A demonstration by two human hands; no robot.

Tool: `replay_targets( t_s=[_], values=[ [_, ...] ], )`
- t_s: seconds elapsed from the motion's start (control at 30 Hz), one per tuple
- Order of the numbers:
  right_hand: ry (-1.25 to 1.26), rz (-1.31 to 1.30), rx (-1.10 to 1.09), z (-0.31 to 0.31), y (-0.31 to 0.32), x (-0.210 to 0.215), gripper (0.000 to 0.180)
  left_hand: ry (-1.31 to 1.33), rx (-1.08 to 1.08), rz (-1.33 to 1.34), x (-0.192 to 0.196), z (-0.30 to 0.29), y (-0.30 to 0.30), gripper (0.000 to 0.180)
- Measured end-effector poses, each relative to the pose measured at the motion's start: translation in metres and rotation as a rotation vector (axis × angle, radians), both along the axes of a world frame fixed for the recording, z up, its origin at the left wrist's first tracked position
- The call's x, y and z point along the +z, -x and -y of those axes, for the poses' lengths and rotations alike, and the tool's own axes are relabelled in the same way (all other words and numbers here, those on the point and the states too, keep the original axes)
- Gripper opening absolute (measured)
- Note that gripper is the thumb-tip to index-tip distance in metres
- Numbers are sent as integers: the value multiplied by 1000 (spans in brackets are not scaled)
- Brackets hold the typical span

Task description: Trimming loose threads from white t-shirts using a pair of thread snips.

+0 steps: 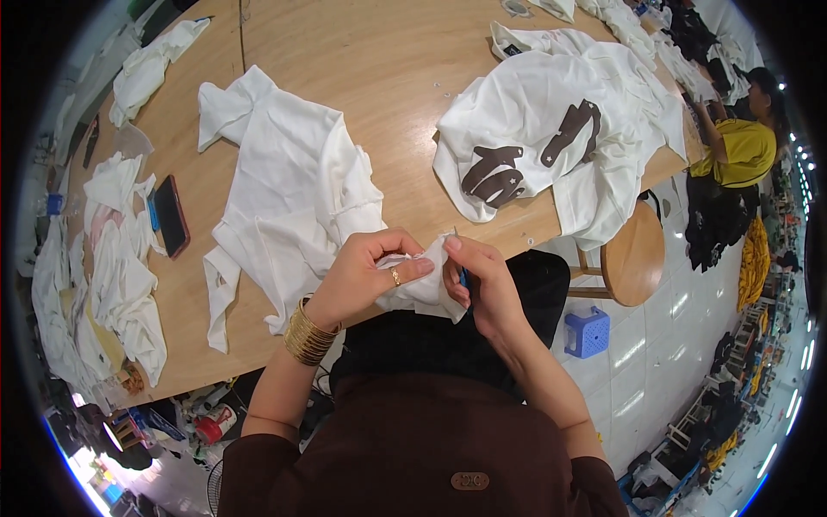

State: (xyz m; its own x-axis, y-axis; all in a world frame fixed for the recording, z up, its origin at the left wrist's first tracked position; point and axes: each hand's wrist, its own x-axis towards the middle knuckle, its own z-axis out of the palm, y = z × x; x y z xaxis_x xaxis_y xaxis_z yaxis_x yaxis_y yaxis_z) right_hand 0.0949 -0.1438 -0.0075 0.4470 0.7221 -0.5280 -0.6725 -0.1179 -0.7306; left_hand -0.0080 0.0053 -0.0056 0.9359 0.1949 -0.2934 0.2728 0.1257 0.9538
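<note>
A white garment [280, 172] lies spread on the table, its near end raised at the table's front edge. My left hand [366, 271], wearing a ring and stacked gold bangles, pinches the white cloth between thumb and fingers. Close beside it, my right hand [484, 280] is closed round small blue-handled thread snips [464, 277]; most of the tool is hidden in the palm, with a thin metal tip showing above the thumb. The right thumb and fingers also touch the edge of the cloth.
On the wooden table [370, 60] lie a pile of white garments with dark brown prints [560, 95], a phone [170, 215] and more white cloth [112, 258] at left. A round wooden stool [633, 254] and blue plastic stool [587, 333] stand right. Far right is another person [743, 151].
</note>
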Motion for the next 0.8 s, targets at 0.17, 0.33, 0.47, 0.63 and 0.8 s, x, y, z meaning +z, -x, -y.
replay_targets(
  t_s=[0.17,0.33,0.47,0.63,0.8],
  values=[
    [-55,-64,-25,3,0,0,39,-16,-32,-26,4,-3,1,19],
    [-132,-159,-104,13,-7,-1,43,-68,-54,-42,2,-6,1,20],
    [-224,-123,-262,31,-36,1,36,-4,-12,-67,0,-11,7,20],
    [104,683,-289,35,-24,-4,23,-24,61,-17,-1,-5,4,17],
    [334,1272,-82,26,12,-36,38,-165,45,165,-2,-6,0,13]
  ],
)
